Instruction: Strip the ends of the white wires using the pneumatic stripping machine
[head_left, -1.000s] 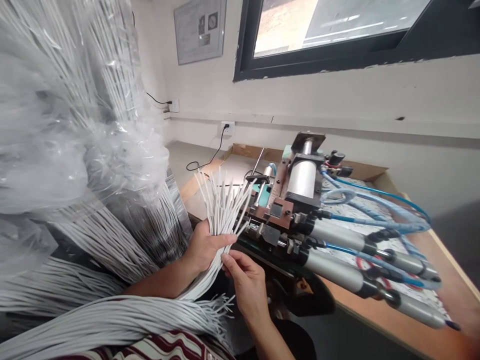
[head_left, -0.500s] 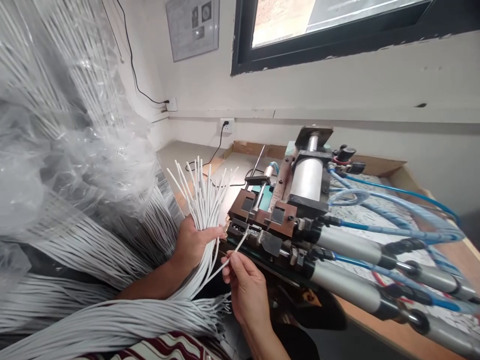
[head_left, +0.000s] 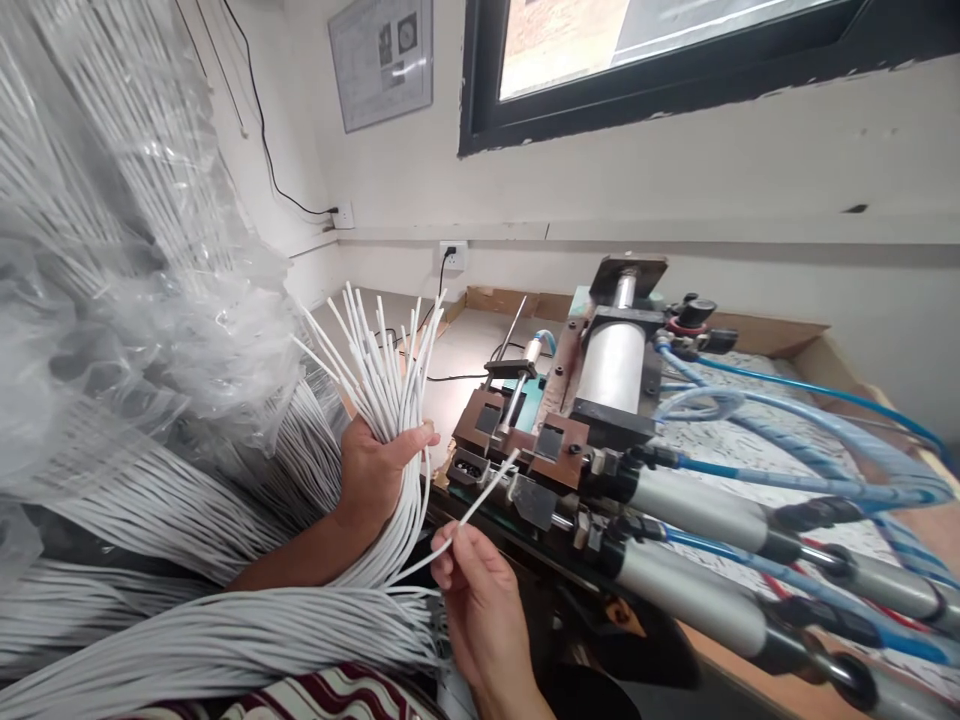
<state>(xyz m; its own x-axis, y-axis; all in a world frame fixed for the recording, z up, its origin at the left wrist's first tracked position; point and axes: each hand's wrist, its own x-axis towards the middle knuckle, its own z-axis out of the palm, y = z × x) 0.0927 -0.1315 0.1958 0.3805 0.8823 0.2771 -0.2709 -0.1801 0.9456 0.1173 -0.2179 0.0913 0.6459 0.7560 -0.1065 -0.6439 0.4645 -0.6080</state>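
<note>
My left hand (head_left: 373, 470) is closed around a bundle of thin white cables (head_left: 382, 370) whose ends fan upward. My right hand (head_left: 472, 590) pinches a single white cable (head_left: 480, 498), its tip reaching the front jaw of a pneumatic wire machine (head_left: 540, 440). That machine has a brown metal block, a white upright cylinder (head_left: 611, 365) and several silver air cylinders (head_left: 697, 500) fed by blue hoses.
Large bundles of white cables in clear plastic wrap (head_left: 127, 330) fill the left side and lie across my lap. The machine sits on a wooden bench (head_left: 757, 340) against a white wall with a socket (head_left: 453, 254), a framed notice and a dark window.
My left hand lifted the bundle up and to the left. My right hand separated one cable from the bundle and drew back slightly, so the cable now slants up to the machine's jaw.
</note>
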